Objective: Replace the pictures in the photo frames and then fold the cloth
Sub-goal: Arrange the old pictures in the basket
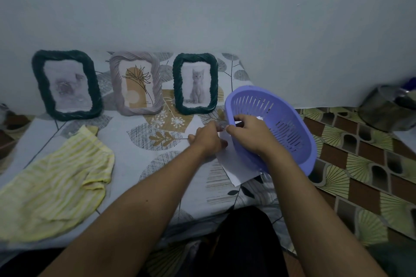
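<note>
Three rope-edged photo frames lean on the wall: a dark green one point(67, 84) with a blurry picture, a pale lilac one point(136, 83) with a flower drawing, and a dark green one point(195, 83) with a grey kitten. A yellow striped cloth point(54, 180) lies crumpled at the left. My left hand point(208, 139) rests on white paper sheets point(236, 166) and pinches their upper edge. My right hand point(248, 134) grips the rim of a tilted purple basket point(281, 128) that partly covers the sheets.
A leaf-patterned sheet point(139, 141) covers the surface under everything. Tiled flooring point(360, 164) runs along the right, with a metal pot point(387, 108) at the far right. My dark-clothed lap point(243, 243) is at the near edge.
</note>
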`<state>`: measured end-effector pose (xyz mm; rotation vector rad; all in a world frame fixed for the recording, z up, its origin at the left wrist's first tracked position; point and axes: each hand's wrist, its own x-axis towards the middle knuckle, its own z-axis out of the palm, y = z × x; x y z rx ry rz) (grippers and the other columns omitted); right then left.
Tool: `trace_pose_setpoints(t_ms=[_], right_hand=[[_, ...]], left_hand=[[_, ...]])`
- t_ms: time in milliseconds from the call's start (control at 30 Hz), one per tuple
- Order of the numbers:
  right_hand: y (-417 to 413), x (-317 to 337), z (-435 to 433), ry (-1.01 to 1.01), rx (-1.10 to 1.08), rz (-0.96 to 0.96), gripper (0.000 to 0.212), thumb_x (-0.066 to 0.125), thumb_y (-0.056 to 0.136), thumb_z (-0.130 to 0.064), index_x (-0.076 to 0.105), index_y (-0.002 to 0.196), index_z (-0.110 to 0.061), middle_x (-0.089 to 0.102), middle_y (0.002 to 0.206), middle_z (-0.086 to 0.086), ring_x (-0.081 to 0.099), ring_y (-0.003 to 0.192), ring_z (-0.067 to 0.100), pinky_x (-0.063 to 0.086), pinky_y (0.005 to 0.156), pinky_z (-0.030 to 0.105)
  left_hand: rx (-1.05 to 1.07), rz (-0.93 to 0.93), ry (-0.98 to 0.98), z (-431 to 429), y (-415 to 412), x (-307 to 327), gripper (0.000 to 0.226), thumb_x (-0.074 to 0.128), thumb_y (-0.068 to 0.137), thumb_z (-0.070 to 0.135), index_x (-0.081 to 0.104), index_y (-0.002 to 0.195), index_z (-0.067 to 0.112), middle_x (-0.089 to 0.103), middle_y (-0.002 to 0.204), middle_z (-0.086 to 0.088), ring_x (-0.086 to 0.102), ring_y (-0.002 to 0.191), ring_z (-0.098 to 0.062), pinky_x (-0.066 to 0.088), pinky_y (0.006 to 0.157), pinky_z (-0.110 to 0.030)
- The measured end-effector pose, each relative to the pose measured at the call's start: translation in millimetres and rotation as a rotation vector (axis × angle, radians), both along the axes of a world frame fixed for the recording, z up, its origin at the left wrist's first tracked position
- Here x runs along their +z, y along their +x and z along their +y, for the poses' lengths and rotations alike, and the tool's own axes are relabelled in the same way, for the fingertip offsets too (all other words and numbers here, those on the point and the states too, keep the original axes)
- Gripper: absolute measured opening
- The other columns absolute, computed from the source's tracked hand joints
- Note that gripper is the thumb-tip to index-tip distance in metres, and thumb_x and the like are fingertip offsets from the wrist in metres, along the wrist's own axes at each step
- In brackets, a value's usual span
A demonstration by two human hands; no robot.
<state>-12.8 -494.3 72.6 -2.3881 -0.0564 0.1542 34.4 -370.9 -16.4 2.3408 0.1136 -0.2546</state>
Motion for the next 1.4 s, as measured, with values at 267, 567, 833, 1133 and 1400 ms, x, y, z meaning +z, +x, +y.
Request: trace_pose_setpoints(t_ms=[267,567,833,1133,1400], right_hand=[[0.4,-4.2,0.7,-0.003,0.001,0.008,0.032,0.057,0.097,-0.030,0.063,0.126,-0.018,0.064,0.106,0.000,0.057,0.094,0.020,0.040,0.080,0.030],[0.3,-5.4,1.9,-0.012,0.000,0.006,0.035,0.056,0.098,-0.029,0.061,0.130,-0.016,0.066,0.113,0.004,0.056,0.095,0.022,0.040,0.081,0.030],[2.7,-15.5,8.0,-0.078,0.035,0.012,0.038,0.061,0.097,-0.033,0.060,0.130,-0.013,0.068,0.124,0.007,0.055,0.092,0.019,0.041,0.081,0.029],[-1.0,-20.8,14.7,-0.133,-0.024,0.007,0.043,0.057,0.096,-0.040,0.055,0.130,-0.014,0.063,0.124,0.010,0.059,0.111,0.032,0.050,0.094,0.045],[-35.6,-21.5,57.4,-0.096,0.195,-0.398,0.041,0.051,0.086,-0.027,0.064,0.125,-0.019,0.062,0.127,0.004,0.049,0.118,0.025,0.040,0.100,0.040]], left_hand=[[0.176,-0.008,-0.326,5.7,4.0,1.4,0.021,0.072,0.080,0.028,0.052,0.085,0.030,0.061,0.086,0.011,0.063,0.097,-0.023,0.045,0.099,-0.047],[0.255,-0.038,-0.567,37.3,-17.4,7.3,0.027,0.056,0.089,0.001,0.058,0.111,0.017,0.054,0.095,-0.008,0.061,0.080,-0.026,0.058,0.071,-0.042],[0.383,-0.096,-0.544,97.5,-37.8,15.2,0.022,0.054,0.090,-0.001,0.066,0.103,0.012,0.063,0.096,-0.009,0.063,0.078,-0.020,0.052,0.051,-0.019],[0.404,-0.170,-0.487,129.5,-58.9,24.4,0.021,0.057,0.086,0.003,0.070,0.098,0.015,0.057,0.078,-0.005,0.056,0.069,-0.019,0.043,0.059,-0.025],[0.412,-0.235,-0.519,135.9,-70.9,42.0,0.019,0.060,0.080,0.014,0.068,0.090,0.028,0.064,0.088,-0.011,0.061,0.078,-0.024,0.050,0.064,-0.035]])
